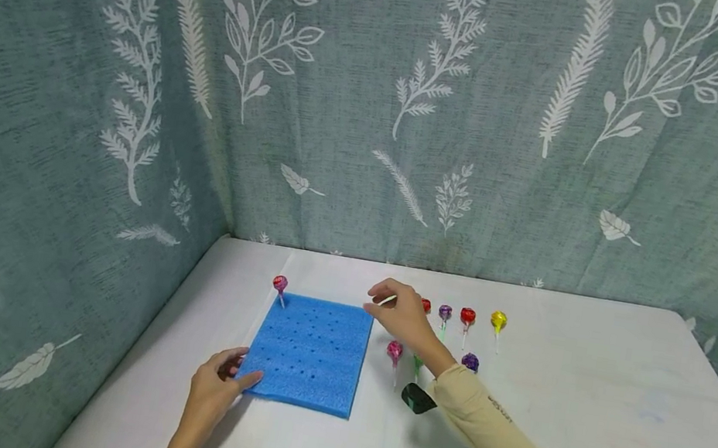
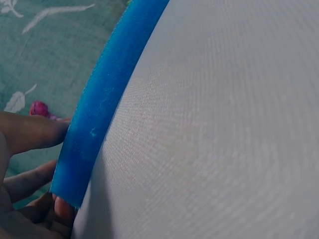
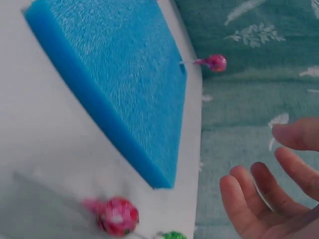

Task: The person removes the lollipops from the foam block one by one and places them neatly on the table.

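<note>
A blue foam block [image 1: 310, 353] with rows of small holes lies on the white table. One red-pink lollipop [image 1: 280, 283] stands upright by its stick at the block's far left corner. My left hand [image 1: 217, 382] holds the near left corner, thumb over the top and fingers at the side and edge. In the right wrist view, nothing lies between the loosely bent fingers of my right hand [image 3: 271, 184]. It hovers by the block's far right corner, beside a red lollipop [image 1: 426, 305] that it partly covers. A pink lollipop [image 1: 394, 350] lies nearer the block.
Right of the block lie more lollipops: a purple one [image 1: 445, 313], a red one [image 1: 467, 316] and a yellow one [image 1: 499, 321] in the far row. A green one [image 1: 417, 363] and a dark purple one [image 1: 469, 361] lie closer, partly behind the right arm. A patterned curtain [image 1: 358, 138] hangs behind.
</note>
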`<state>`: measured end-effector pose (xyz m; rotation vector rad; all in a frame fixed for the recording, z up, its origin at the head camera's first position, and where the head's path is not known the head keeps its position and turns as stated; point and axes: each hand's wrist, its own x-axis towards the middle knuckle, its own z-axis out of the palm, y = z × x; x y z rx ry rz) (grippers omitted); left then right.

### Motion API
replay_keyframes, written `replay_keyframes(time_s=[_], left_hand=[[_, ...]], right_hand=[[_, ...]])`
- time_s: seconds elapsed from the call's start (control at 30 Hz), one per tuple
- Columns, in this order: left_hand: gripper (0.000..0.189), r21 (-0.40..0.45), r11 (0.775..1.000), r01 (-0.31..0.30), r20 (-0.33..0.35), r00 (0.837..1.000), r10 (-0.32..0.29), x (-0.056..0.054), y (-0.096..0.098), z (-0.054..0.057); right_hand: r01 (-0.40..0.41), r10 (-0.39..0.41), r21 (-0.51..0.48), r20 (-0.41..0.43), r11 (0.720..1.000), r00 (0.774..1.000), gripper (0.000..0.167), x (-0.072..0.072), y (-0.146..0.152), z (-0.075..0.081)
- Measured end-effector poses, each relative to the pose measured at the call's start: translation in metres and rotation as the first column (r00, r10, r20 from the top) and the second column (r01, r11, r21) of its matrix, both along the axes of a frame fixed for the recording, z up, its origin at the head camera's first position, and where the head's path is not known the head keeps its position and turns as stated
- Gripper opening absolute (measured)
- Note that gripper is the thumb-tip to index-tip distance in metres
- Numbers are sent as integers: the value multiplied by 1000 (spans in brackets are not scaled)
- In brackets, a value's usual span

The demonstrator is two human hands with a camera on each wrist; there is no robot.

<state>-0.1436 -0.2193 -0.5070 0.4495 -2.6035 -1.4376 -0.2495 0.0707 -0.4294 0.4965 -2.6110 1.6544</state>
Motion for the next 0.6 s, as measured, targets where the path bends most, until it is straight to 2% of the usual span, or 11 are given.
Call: replay_keyframes(time_s=[0.17,0.4,0.6], left_hand=[[53,14,1000,-5,25,1000,5,-2,2,-1],[52,-14,1000,-23,38,999,24,-4,4,-3],[53,-16,1000,-17,36,999,18,-4,3,-4]], right_hand=[[-39,38,-11,-18,999,999,16,-5,-17,-1],[-83,80,-37,-71,996,994,17,-13,-41,-1],[-112,110,-52,-51,992,993,20,-16,-63,-3]])
